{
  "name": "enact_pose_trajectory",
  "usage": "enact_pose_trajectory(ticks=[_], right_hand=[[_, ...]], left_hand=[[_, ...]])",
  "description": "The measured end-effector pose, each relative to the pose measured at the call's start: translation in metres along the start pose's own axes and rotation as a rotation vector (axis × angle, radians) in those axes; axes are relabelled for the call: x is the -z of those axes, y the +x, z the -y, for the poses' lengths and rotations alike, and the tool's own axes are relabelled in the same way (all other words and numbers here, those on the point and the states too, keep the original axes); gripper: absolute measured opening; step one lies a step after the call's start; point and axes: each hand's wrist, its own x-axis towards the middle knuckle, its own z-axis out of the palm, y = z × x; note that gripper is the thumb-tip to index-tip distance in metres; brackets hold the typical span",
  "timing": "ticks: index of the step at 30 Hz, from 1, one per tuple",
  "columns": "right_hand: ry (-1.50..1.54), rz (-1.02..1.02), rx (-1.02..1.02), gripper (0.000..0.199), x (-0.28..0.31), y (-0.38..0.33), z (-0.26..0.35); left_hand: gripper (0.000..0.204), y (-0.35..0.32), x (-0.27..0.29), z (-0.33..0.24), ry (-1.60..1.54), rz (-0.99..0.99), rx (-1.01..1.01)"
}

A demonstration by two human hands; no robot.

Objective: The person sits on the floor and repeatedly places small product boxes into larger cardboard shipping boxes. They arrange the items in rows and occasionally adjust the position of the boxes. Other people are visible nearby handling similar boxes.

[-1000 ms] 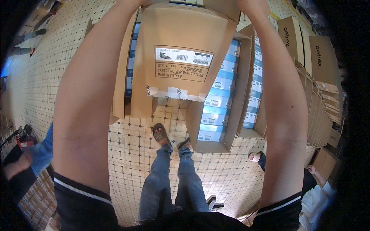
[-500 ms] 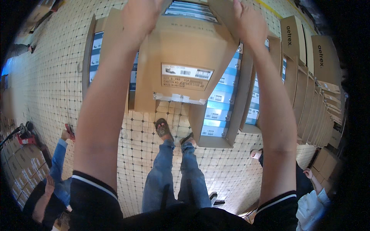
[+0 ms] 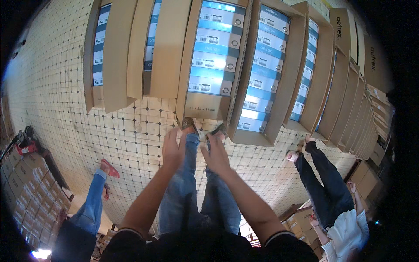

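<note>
An open brown carton (image 3: 203, 106) stands on the floor just in front of my feet, in line with others like it. Blue and white shoe boxes (image 3: 211, 63) fill it in a stack, their labelled ends showing. Between the carton and my body, my left hand (image 3: 173, 147) hangs over my shin, fingers stretched and holding nothing. My right hand (image 3: 216, 153) is opposite it over the other leg, likewise empty, with the fingers apart and slightly blurred. Neither hand touches the carton.
More open cartons (image 3: 257, 137) of shoe boxes run in a row to the right. Others (image 3: 120, 56) stand to the left. A person in dark trousers (image 3: 321, 179) is at the right; another in jeans (image 3: 89, 192) is at the left. Stacked cartons (image 3: 32, 196) stand at the far left.
The carton that both hands held up and tilted now stands on the floor in the row. My hands have let go and come back toward my body.
</note>
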Motion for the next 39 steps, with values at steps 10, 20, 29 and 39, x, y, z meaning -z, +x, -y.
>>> enact_pose_trajectory(ticks=[10, 20, 29, 39], right_hand=[[-0.572, -0.023, 0.041, 0.058, -0.003, 0.155, -0.011], [-0.066, -0.139, -0.029, 0.041, -0.019, -0.004, -0.003], [-0.208, -0.748, -0.237, 0.067, 0.104, 0.203, 0.020], [-0.245, -0.624, -0.264, 0.049, 0.113, 0.213, -0.012]], left_hand=[[0.069, 0.202, -0.015, -0.082, 0.251, -0.074, -0.145], [0.064, 0.198, 0.012, -0.040, 0.272, 0.101, -0.246], [0.064, 0.198, 0.012, -0.039, 0.296, 0.048, -0.283], [0.064, 0.197, 0.015, -0.044, 0.267, 0.091, -0.228]])
